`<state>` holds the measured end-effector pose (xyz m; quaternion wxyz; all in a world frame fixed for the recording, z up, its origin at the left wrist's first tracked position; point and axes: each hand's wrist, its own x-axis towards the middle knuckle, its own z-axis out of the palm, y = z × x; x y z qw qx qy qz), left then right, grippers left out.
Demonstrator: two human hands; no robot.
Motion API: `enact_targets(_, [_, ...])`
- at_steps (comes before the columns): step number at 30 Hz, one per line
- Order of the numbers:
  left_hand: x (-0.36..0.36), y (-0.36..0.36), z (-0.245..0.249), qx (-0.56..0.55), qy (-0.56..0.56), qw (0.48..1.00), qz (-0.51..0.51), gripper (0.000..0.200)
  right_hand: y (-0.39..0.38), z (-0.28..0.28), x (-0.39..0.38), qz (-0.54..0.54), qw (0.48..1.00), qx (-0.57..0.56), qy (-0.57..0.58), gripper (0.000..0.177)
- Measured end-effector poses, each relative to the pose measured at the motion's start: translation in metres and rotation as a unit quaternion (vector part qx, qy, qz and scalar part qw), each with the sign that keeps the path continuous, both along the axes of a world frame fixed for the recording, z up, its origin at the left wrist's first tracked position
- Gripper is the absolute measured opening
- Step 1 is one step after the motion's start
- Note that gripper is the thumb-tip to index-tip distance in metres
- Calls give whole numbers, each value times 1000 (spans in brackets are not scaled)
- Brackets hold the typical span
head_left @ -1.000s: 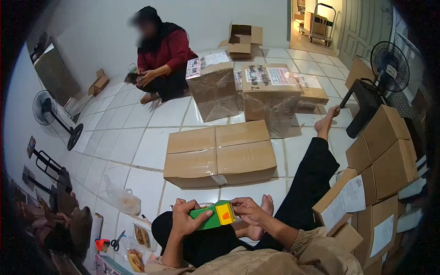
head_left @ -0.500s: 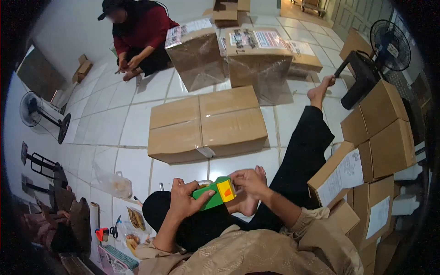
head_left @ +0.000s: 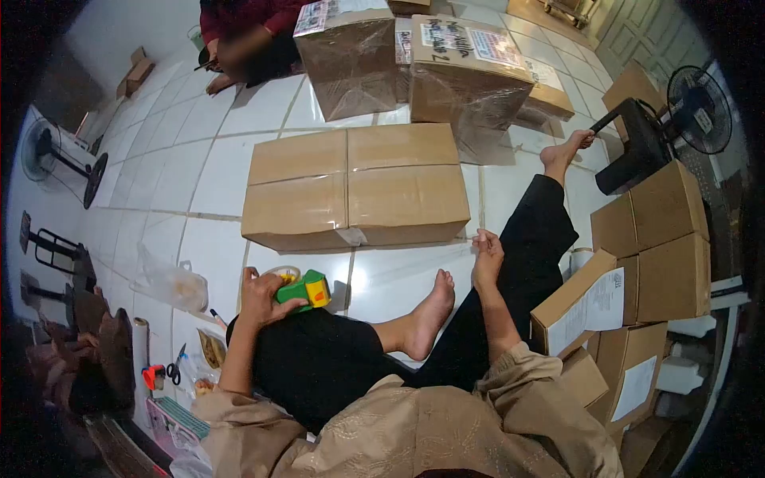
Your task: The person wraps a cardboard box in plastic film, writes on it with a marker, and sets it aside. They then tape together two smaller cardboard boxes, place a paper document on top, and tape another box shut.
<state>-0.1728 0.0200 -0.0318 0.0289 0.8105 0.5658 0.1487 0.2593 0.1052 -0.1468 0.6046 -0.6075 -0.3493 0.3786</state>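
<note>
A green and yellow tape dispenser (head_left: 307,293) with a pale roll of tape on it is in my left hand (head_left: 263,299), above my bent knee. My left fingers wrap round its roll end, and its yellow end points right. My right hand (head_left: 488,259) is raised over my outstretched leg, apart from the dispenser. Its fingers are curled together at the tips; whether a bit of tape is between them I cannot make out. In front of both hands a large closed cardboard box (head_left: 358,191) lies on the tiled floor, with a strip of clear tape at its near side.
Tall wrapped boxes (head_left: 470,88) stand behind. A person (head_left: 255,40) sits at the back left. Opened cartons with papers (head_left: 590,311) crowd my right, near a fan (head_left: 697,107). Scissors (head_left: 175,366), a plastic bag (head_left: 171,283) and an orange tape dispenser (head_left: 153,377) lie left.
My right hand has left the dispenser's yellow end and moved right and away. The left hand has carried the dispenser left and forward. The view has tilted down.
</note>
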Motion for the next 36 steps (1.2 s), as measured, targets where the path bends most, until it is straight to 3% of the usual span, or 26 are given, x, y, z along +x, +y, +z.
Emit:
enact_targets(2, [6,7,4,-50,-1,999,-6,57,7,-13,2,-2,1000,10,2,21])
enact_targets(7, [5,17,-12,-31,26,999,-19,51,33,-39,3,6,997,27,66,18])
enact_targets(9, [1,19,-18,-69,64,994,-57,46,47,-36,-8,-46,996,28,78,16])
enact_targets(11, [4,18,-13,-75,48,995,-50,42,58,-40,-11,-29,997,42,53,16])
enact_targets(15, [7,20,-16,-58,46,997,-16,41,63,-24,-26,26,991,35,128,16])
enact_targets(18, [10,20,-16,-55,44,997,4,41,66,-21,-27,27,987,-67,146,23])
enact_targets(21, [10,21,-14,-66,49,997,14,40,76,-56,-3,114,975,-16,191,34])
enact_targets(24, [11,21,-11,-75,48,996,20,39,77,-58,9,119,981,-93,118,42])
enact_targets(26, [10,22,-12,-82,47,995,28,39,74,-45,6,6,999,-35,-32,43])
enact_targets(27, [9,23,-14,-81,39,996,21,39,72,-34,1,12,999,-36,-32,43])
enact_targets(29, [5,23,-19,-86,31,996,24,39,57,21,-29,-46,992,118,21,44])
enact_targets(30, [4,23,-21,-95,33,995,17,39,53,34,-43,-39,993,112,22,44])
enact_targets(32, [3,22,-20,-150,42,988,8,38,51,47,-69,1,984,149,-94,43])
enact_targets(36, [-18,20,-21,-150,33,988,-1,39,59,46,-67,0,979,161,-126,40])
